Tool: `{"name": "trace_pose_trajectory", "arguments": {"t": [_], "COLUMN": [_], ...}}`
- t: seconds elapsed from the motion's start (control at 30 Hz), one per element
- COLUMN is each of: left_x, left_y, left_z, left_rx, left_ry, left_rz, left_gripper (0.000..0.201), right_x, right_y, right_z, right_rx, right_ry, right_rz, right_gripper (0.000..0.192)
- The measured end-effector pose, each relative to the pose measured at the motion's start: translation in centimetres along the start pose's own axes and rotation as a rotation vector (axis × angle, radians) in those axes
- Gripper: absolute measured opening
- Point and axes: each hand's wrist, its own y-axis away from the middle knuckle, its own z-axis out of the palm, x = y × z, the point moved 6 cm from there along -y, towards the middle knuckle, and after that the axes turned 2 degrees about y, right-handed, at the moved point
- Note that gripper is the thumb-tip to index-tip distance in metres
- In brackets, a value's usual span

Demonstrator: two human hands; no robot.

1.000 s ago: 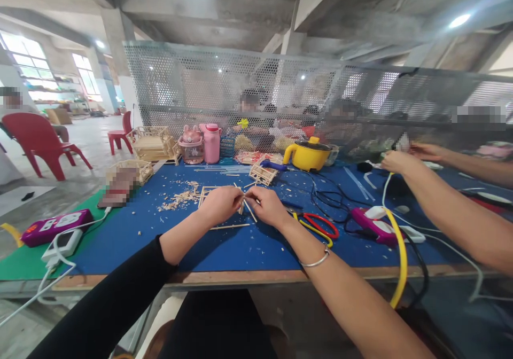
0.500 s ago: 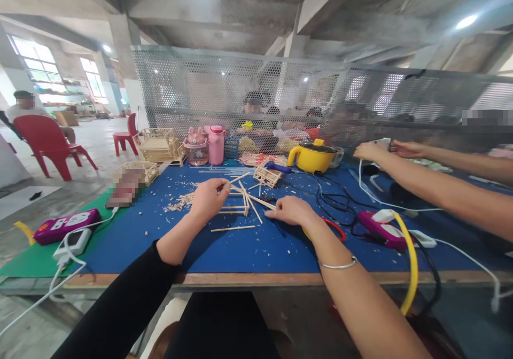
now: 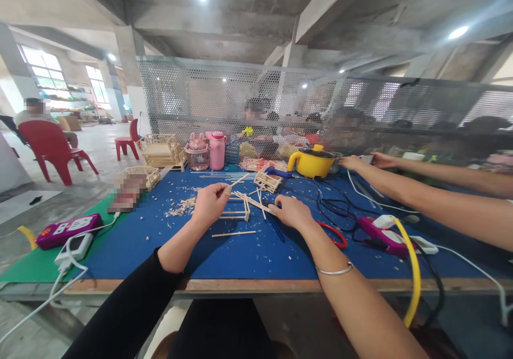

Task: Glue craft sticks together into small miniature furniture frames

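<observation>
Your left hand (image 3: 209, 203) pinches a thin wooden stick (image 3: 237, 181) between thumb and fingers, its far end angled up and away. Your right hand (image 3: 292, 212) lies palm down on the blue mat (image 3: 248, 252), fingertips closed on the end of another stick (image 3: 252, 201). Between both hands a small stick frame (image 3: 237, 212) rests on the mat. A loose stick (image 3: 233, 234) lies just in front of it. Red scissors (image 3: 333, 232) sit just beside your right wrist; a yellow pot (image 3: 313, 161) stands farther back.
</observation>
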Motion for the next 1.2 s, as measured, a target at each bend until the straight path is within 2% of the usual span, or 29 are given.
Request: {"name": "trace_pose_trajectory", "arguments": {"t": [0.1, 0.33, 0.5, 0.57, 0.7, 0.77, 0.83, 0.9, 0.97, 1.07, 1.2], "left_x": [0.0, -0.1, 0.1, 0.2, 0.3, 0.3, 0.2, 0.2, 0.2, 0.2, 0.1], "left_y": [0.0, 0.0, 0.1, 0.1, 0.2, 0.2, 0.2, 0.2, 0.2, 0.2, 0.1], "left_z": [0.1, 0.2, 0.1, 0.1, 0.0, 0.0, 0.0, 0.0, 0.0, 0.0, -0.2], "left_rx": [-0.004, -0.010, -0.024, -0.026, -0.030, -0.029, -0.029, -0.027, -0.027, -0.028, -0.028], "left_ry": [-0.003, -0.021, -0.021, -0.018, -0.008, -0.001, 0.008, 0.018, 0.030, 0.054, 0.101], "left_rz": [-0.004, -0.006, 0.007, 0.010, 0.024, 0.027, 0.028, 0.030, 0.033, 0.032, 0.003], "left_gripper": [0.026, 0.028, 0.028, 0.028, 0.027, 0.027, 0.027, 0.027, 0.026, 0.026, 0.028], "right_x": [-0.4, -1.8, -2.2, -2.8, -3.7, -2.8, -1.7, -1.3, -1.3, -0.8, 0.8], "right_y": [0.1, 0.6, 1.9, 2.8, 4.2, 4.3, 4.4, 4.5, 4.4, 3.6, 2.3], "right_z": [0.5, -0.5, 0.5, 0.7, -0.9, -1.4, -1.1, -0.2, 0.5, 0.6, -1.4], "right_rx": [-0.043, -0.027, -0.028, -0.049, 0.011, 0.018, -0.061, -0.145, -0.170, -0.119, 0.005], "right_ry": [0.003, -0.084, -0.097, -0.108, -0.267, -0.206, -0.049, 0.029, 0.026, -0.002, -0.078], "right_rz": [-0.028, -0.133, -0.088, -0.114, -0.218, -0.121, -0.001, 0.029, 0.019, 0.072, 0.155], "right_gripper": [0.031, 0.044, 0.043, 0.043, 0.038, 0.036, 0.039, 0.037, 0.027, 0.016, 0.019]}}
